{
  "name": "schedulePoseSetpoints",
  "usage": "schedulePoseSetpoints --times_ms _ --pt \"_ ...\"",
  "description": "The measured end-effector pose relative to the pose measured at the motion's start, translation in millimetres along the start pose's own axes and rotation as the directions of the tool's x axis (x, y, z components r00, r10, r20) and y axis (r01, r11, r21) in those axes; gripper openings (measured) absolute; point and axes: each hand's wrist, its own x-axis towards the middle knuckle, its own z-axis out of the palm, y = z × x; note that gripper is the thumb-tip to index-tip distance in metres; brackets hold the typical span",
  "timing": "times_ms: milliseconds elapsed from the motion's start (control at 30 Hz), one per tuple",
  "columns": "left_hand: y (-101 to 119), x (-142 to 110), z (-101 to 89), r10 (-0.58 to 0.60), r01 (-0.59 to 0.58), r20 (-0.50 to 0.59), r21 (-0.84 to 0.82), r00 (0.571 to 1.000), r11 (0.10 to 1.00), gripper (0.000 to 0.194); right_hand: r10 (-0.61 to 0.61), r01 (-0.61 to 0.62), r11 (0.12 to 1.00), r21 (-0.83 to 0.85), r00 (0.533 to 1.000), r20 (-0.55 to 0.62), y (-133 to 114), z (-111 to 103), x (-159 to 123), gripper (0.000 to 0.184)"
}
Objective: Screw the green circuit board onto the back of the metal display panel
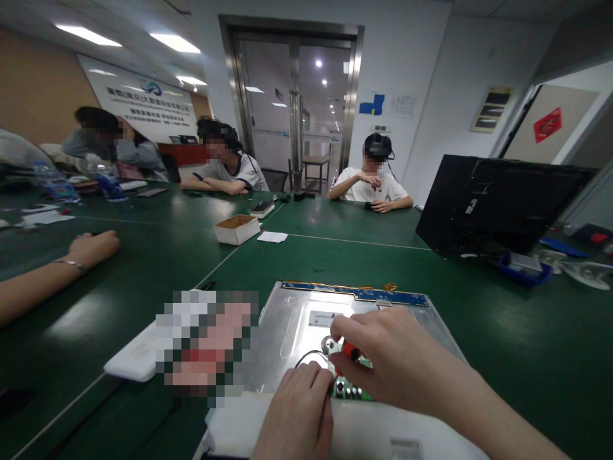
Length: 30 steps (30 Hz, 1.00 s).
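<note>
A flat silver metal panel lies on the table before me, with a blue circuit strip along its far edge. On its near part sits a small green circuit board, partly covered by my hands. My right hand is closed around a red-and-black screwdriver over this board; the tool's tip is hidden. My left hand rests at the board's left edge with its fingers curled together; what they hold, if anything, is hidden. A thin black wire loops just beyond the left fingers.
Left of the panel lie a white slab-like device and a blurred pinkish object. An open white box stands farther back. A black monitor and blue tray are at right. Another person's arm reaches in from the left.
</note>
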Motion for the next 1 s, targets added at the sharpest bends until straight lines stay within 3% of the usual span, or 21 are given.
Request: schedulePoseSetpoints --times_ms 167,400,600,733,833,1000 --pt "0.3 0.1 0.7 0.012 -0.012 -0.009 -0.007 1.000 1.000 0.026 -0.028 0.027 0.998 0.061 1.000 0.008 -1.9 -2.4 -1.7 0.013" --pt "-3.6 -2.5 2.7 0.029 -0.029 -0.035 -0.005 0.999 1.000 0.030 -0.013 0.013 1.000 -0.026 1.000 0.006 2.3 -1.1 1.2 0.022" --pt "0.7 -0.2 0.6 0.017 -0.017 -0.015 -0.017 1.000 1.000 0.027 -0.029 0.029 1.000 -0.005 1.000 0.001 -0.2 -2.6 -1.0 0.002" --pt "0.3 0.1 2.2 0.012 -0.012 -0.012 -0.023 1.000 1.000 0.026 -0.061 0.061 0.997 0.044 0.998 0.006 -1.7 -4.7 -3.2 0.015" --pt "-2.3 -0.3 4.6 0.029 -0.029 -0.044 -0.018 0.999 0.999 0.026 -0.077 0.077 0.997 0.028 0.997 0.004 -1.6 -4.2 -2.9 0.010" --pt "-2.6 -0.6 3.6 0.049 -0.050 -0.071 -0.002 0.996 0.999 0.028 -0.036 0.036 0.998 -0.051 0.999 0.007 -0.6 -1.6 -1.0 0.018"
